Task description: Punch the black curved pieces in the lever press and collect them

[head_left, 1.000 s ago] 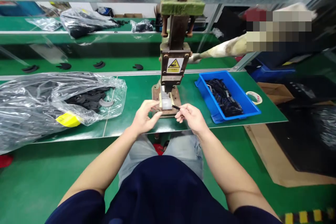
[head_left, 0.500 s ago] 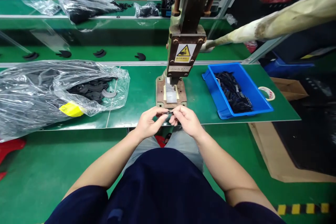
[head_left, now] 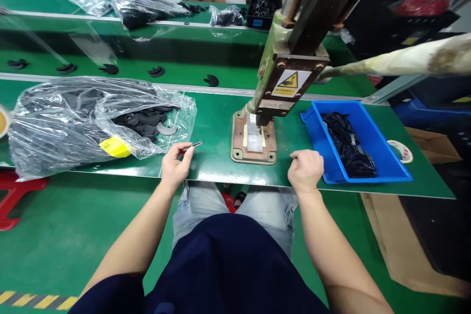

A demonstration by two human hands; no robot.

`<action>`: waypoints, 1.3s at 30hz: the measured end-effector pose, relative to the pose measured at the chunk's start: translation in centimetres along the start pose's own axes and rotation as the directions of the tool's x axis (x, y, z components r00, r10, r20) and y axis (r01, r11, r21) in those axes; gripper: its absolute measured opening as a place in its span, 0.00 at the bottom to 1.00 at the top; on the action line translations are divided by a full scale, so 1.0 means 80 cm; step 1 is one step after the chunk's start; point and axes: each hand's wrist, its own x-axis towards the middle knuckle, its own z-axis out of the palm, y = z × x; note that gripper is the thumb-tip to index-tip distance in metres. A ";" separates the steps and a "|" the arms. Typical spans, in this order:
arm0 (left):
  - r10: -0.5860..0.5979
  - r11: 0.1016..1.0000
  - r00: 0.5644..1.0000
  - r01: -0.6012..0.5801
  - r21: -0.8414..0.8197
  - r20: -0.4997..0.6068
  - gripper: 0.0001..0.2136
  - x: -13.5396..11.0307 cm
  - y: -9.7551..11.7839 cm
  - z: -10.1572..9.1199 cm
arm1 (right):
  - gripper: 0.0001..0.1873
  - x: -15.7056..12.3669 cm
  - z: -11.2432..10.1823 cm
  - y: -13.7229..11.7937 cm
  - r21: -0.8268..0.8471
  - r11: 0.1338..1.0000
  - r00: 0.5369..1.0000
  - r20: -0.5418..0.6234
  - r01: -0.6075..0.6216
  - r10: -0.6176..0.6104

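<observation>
My left fingers (head_left: 187,158) pinch a dark strip (head_left: 197,144) near the table's front edge (head_left: 217,179); probably light, stiff, best end-held; right hand (head_left: 305,169) clenched.

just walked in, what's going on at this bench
A person is at a green bench, pinching a small dark piece in the left hand, beside a clear bag of black parts. The right hand, curled in, is near the blue bin of dark pieces; nothing shows in its grasp. Between the hands, a little farther back, stands a press; neither hand touches it.
</observation>
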 end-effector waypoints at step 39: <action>-0.186 0.852 0.824 -0.135 -0.505 -0.534 0.09 0.053 -0.050 -0.029 | 0.10 0.006 0.020 0.053 -0.390 0.827 0.914 0.149 0.404 -0.376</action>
